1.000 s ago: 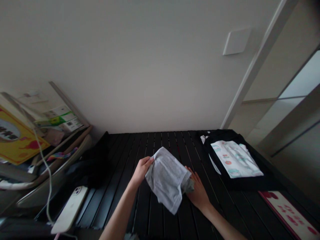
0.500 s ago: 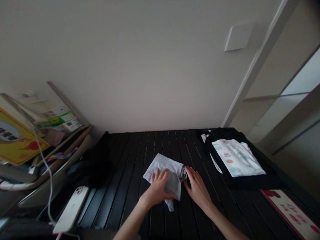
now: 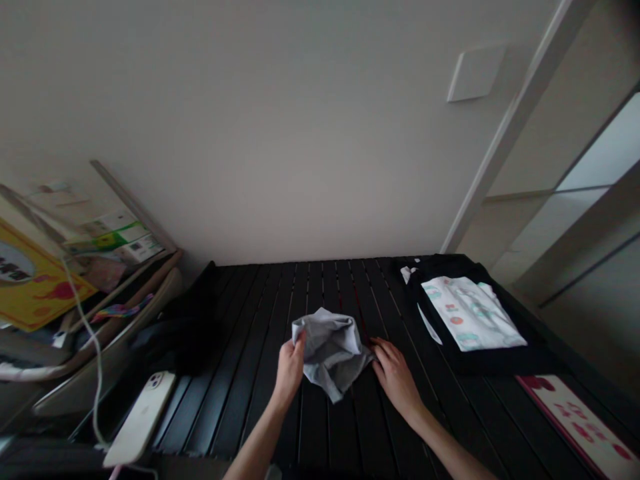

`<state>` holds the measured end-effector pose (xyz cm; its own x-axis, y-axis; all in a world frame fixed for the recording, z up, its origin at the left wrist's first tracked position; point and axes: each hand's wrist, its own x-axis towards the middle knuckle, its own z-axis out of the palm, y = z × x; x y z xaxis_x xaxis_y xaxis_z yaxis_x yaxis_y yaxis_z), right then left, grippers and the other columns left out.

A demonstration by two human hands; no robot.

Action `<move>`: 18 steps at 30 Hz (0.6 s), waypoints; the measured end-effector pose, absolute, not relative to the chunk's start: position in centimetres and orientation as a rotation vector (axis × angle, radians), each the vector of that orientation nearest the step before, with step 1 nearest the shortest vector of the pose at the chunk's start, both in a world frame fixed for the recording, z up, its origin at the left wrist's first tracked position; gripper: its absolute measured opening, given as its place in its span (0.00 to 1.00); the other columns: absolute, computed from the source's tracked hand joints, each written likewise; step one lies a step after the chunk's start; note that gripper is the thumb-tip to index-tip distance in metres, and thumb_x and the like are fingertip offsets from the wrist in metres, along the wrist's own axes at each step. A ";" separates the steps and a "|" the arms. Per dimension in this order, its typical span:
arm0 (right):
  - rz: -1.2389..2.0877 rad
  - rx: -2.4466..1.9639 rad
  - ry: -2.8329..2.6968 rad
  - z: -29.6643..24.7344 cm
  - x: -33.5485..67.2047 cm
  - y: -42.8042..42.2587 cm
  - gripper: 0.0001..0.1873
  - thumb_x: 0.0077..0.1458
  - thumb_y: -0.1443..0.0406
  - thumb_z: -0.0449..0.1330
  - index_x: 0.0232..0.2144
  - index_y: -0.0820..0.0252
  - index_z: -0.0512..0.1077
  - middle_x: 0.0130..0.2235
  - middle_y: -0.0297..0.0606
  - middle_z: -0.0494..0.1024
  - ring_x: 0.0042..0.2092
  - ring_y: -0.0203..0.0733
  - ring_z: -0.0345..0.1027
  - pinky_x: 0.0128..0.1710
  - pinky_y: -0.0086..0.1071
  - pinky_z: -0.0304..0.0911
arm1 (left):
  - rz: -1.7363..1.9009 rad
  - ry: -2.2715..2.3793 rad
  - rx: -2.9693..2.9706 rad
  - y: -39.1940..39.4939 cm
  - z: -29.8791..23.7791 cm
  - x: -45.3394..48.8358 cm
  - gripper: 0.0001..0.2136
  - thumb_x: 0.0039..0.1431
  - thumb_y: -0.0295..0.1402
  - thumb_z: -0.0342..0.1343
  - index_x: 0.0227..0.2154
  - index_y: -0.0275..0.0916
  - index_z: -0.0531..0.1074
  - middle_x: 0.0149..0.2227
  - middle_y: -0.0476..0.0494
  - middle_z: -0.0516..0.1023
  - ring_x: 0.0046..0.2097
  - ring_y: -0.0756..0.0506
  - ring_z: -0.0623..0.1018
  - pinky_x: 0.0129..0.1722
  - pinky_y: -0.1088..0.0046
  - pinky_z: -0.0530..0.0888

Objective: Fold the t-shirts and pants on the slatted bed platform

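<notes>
A small grey cloth garment (image 3: 331, 350) lies bunched on the black slatted table (image 3: 280, 427) in front of me. My left hand (image 3: 290, 371) pinches its left edge and lifts it a little off the slats. My right hand (image 3: 397, 375) lies flat on the table with fingers stretched, its fingertips touching the cloth's right edge.
A folded stack, a white printed garment (image 3: 471, 313) on a black one (image 3: 493, 363), lies at the right. A white phone (image 3: 141, 418) with a white cable (image 3: 89, 327) sits at the front left. Boxes and clutter (image 3: 60, 280) fill the left; a red-and-white card (image 3: 583, 423) lies at the right front.
A second ago my left hand held the cloth up unfolded. It then pressed the cloth flat on the table. Now it pinches the left edge and raises it again.
</notes>
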<state>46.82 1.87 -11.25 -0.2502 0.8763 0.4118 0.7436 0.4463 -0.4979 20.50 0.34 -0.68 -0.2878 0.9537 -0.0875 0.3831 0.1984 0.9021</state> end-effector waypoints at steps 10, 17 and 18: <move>0.308 -1.395 -1.573 -10.8 47.9 2.4 0.16 0.60 0.65 0.47 0.48 0.59 0.67 0.48 0.49 0.70 0.51 0.50 0.64 0.51 0.48 0.62 | 1.407 2.552 1.063 -0.2 -1.2 14.8 0.27 0.62 0.36 0.44 0.62 0.34 0.48 0.61 0.30 0.60 0.63 0.37 0.62 0.57 0.57 0.64; 0.195 -1.472 -1.721 -9.2 47.0 1.1 0.19 0.60 0.59 0.48 0.52 0.57 0.63 0.51 0.48 0.69 0.54 0.54 0.61 0.52 0.52 0.57 | 0.770 1.938 2.175 -0.1 -1.6 19.7 0.21 0.61 0.32 0.47 0.58 0.44 0.63 0.61 0.42 0.65 0.65 0.40 0.58 0.62 0.55 0.57; 0.180 -1.493 -1.795 -8.9 46.6 0.6 0.21 0.59 0.57 0.50 0.53 0.56 0.63 0.53 0.48 0.68 0.54 0.55 0.61 0.52 0.52 0.57 | 0.631 1.957 2.202 0.1 -1.8 19.9 0.22 0.59 0.32 0.50 0.58 0.45 0.63 0.63 0.43 0.63 0.66 0.37 0.55 0.62 0.52 0.55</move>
